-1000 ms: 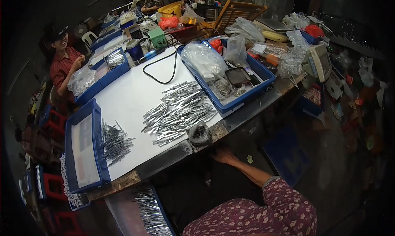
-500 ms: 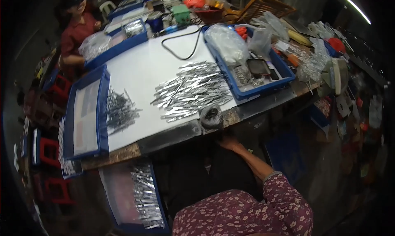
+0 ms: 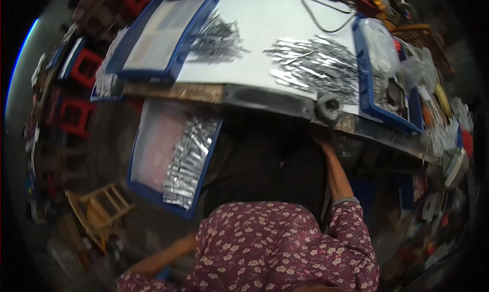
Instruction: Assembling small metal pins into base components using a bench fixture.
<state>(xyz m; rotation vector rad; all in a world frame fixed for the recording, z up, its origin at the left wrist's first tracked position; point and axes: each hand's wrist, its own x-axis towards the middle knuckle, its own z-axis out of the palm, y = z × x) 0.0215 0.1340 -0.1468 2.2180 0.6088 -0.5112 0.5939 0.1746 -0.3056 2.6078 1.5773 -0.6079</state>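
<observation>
Right hand (image 3: 322, 139) reaches under the table edge (image 3: 265, 98), beneath a tape roll (image 3: 327, 107).

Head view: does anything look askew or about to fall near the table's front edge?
Yes. The tape roll sits right at the table edge, above the right hand. Below, the blue tray of shiny metal strips lies tilted, the strips heaped to one side.

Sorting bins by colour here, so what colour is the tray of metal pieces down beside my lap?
Blue, seen in the head view: the tray has a blue rim.
</observation>
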